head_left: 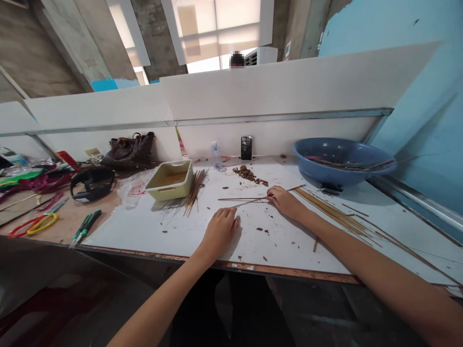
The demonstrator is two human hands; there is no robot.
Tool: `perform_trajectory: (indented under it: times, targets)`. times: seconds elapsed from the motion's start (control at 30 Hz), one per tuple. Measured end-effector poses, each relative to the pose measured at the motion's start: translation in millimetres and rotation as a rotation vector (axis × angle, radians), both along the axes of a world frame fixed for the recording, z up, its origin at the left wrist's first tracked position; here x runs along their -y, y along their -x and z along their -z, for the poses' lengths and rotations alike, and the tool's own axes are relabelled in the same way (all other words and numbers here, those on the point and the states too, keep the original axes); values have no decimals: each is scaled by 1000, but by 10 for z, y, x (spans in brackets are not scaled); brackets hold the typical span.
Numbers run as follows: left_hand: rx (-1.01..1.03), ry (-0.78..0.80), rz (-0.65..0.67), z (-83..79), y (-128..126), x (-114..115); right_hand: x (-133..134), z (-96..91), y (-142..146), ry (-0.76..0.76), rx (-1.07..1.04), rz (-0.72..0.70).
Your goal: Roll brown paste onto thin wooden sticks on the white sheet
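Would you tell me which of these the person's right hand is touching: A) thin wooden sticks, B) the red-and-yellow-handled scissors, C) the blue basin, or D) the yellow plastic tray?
A: the thin wooden sticks lying across the white board run into the fingers of the right hand.
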State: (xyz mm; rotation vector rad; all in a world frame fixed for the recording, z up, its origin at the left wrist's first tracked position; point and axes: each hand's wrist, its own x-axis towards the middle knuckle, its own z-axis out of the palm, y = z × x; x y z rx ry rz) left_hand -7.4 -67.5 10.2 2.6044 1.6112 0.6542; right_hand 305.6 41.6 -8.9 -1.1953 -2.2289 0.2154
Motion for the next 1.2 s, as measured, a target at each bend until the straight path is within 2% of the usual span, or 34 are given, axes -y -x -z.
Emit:
perform_trajectory:
  times: [0.1,0.2,0.3,0.43,0.57,0.67,0.9,1.2]
  targets:
    - [286,83,9,-37,-9,-57,115,-61,70,171,-166,70]
    - [590,196,5,-102,-39,-189,250,-91,231,389,-393,38]
    - [868,223,-76,-216,-49,-349,366,-94,386,427,-511,-43]
    - [1151,98,-137,-440,24,-451,451,-106,447,392,-536,-96]
    - [1249,-78,-103,-598,133,-433,469,-132,412,386,-541,-93]
    - [1297,-143,-90,-585,196,-455,464,-132,388,403,-543,-102]
    - [1501,-83,7,-432,247,-571,427,-87,350,460,-574,-98]
    - [1696,-5,40,-502,179,-553,389,-106,328,506,-615,-94]
